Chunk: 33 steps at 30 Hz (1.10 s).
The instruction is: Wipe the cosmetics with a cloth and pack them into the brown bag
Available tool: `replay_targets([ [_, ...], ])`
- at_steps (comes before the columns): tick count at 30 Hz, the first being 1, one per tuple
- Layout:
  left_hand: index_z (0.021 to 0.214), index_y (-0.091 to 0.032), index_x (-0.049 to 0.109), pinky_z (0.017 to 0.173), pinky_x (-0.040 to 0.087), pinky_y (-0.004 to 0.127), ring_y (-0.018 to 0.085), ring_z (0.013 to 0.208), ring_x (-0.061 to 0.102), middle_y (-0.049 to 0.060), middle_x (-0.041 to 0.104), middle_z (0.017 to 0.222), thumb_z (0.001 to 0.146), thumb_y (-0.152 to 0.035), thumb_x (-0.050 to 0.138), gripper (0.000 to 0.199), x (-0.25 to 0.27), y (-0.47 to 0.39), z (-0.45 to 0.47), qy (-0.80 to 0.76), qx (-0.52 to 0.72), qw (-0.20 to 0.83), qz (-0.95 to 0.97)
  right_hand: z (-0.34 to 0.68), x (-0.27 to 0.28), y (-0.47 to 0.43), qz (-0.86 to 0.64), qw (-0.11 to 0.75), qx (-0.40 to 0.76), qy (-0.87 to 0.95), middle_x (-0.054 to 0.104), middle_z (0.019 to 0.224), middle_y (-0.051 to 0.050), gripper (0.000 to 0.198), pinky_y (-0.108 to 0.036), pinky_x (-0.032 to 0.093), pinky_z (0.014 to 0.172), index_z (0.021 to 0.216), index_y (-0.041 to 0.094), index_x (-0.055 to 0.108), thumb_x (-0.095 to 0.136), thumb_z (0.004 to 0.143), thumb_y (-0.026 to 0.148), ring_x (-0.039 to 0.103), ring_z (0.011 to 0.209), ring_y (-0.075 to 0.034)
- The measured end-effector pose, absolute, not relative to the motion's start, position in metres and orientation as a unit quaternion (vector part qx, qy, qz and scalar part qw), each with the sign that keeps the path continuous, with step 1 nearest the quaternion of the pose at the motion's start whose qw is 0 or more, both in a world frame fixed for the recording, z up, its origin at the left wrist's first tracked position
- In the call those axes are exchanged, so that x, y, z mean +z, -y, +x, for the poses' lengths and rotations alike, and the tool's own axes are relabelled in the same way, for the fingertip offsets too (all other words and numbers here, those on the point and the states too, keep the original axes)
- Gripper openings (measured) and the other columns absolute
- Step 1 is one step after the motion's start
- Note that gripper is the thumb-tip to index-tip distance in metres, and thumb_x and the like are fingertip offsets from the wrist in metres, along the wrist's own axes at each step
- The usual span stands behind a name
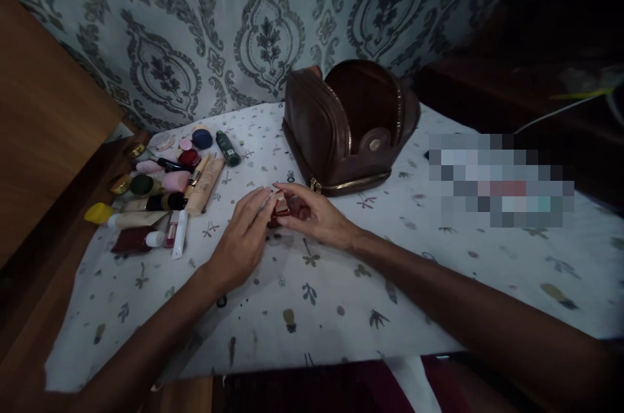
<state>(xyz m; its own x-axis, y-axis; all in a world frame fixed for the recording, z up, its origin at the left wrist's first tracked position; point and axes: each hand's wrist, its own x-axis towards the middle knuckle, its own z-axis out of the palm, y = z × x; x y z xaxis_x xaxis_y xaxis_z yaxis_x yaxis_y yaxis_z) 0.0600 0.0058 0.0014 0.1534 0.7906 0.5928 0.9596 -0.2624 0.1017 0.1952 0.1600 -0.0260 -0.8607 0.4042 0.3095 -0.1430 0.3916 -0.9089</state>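
Both hands meet over the middle of the cloth, around a small dark red container with a pale gold patch (281,204); its exact kind is hard to make out. My left hand (246,231) has its fingers closed against its left side. From the right, my right hand (316,214) pinches it between thumb and fingers. Just behind the hands stands a brown leather cosmetic bag (319,133), its zipped top gaping wide and its inside dark.
Several cosmetics lie grouped at the left, among them a dark green bottle (227,148), a beige tube (205,185), a white tube (180,234) and a dark red bottle (131,240). A patterned white cloth (341,315) covers the table. A blurred-out patch (502,182) is at the right.
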Motion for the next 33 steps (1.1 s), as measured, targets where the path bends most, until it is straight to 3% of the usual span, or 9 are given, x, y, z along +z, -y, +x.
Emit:
replay_targets([
  [6,0.144,-0.016,0.042,0.105,0.052,0.047,0.024,0.13,0.052,0.015,0.063,0.129,0.093,0.001,0.042,0.054,0.0,0.002,0.056,0.559,-0.296,0.155,-0.759,0.195,-0.024,-0.161,-0.121,0.233,0.552,0.791,0.06,0.083,0.0,0.052,-0.025,0.044,0.056,0.128,0.02,0.054,0.066,0.084,0.045,0.05,0.062,-0.011],
  [12,0.127,-0.013,0.055,0.102,0.054,0.042,0.025,0.124,0.057,0.016,0.063,0.124,0.09,0.0,0.054,0.039,0.001,0.008,0.06,0.545,-0.324,0.168,-0.755,0.199,-0.011,-0.156,-0.134,0.2,0.539,0.807,0.053,0.064,0.004,0.041,-0.024,0.037,0.053,0.104,0.019,0.057,0.057,0.088,0.057,0.05,0.056,-0.012],
  [16,0.122,-0.017,0.058,0.09,0.057,0.035,0.021,0.111,0.061,0.014,0.059,0.122,0.092,-0.007,0.056,0.032,0.004,0.009,0.058,0.605,-0.334,0.171,-0.702,0.2,-0.004,-0.153,-0.149,0.173,0.508,0.831,0.055,0.064,0.003,0.038,-0.025,0.037,0.057,0.095,0.018,0.057,0.05,0.093,0.055,0.052,0.058,-0.013],
  [23,0.121,-0.018,0.059,0.089,0.059,0.043,0.024,0.11,0.061,0.011,0.067,0.109,0.09,-0.004,0.057,0.034,0.005,0.011,0.058,0.535,-0.334,0.15,-0.762,0.198,-0.008,-0.152,-0.181,0.21,0.444,0.852,0.054,0.069,0.0,0.042,-0.027,0.038,0.06,0.077,0.019,0.052,0.046,0.094,0.057,0.05,0.062,-0.014],
  [25,0.121,-0.019,0.059,0.089,0.059,0.044,0.024,0.111,0.061,0.011,0.069,0.11,0.091,-0.005,0.056,0.034,0.004,0.011,0.059,0.526,-0.332,0.129,-0.772,0.198,-0.01,-0.153,-0.179,0.22,0.453,0.845,0.056,0.072,-0.001,0.041,-0.028,0.04,0.061,0.08,0.018,0.056,0.047,0.094,0.056,0.051,0.063,-0.014],
  [29,0.117,-0.019,0.062,0.089,0.057,0.042,0.023,0.108,0.061,0.011,0.068,0.109,0.092,-0.005,0.055,0.03,0.005,0.008,0.059,0.553,-0.362,0.096,-0.744,0.197,-0.015,-0.154,-0.143,0.235,0.491,0.826,0.062,0.084,-0.003,0.04,-0.03,0.046,0.066,0.109,0.02,0.062,0.049,0.094,0.055,0.056,0.069,-0.016],
  [33,0.111,-0.021,0.065,0.09,0.054,0.041,0.021,0.103,0.063,0.009,0.069,0.103,0.094,-0.011,0.054,0.022,0.01,0.004,0.057,0.591,-0.415,0.059,-0.689,0.198,-0.017,-0.153,-0.126,0.236,0.505,0.82,0.063,0.091,-0.004,0.041,-0.033,0.05,0.072,0.115,0.022,0.063,0.05,0.094,0.055,0.058,0.077,-0.018],
])
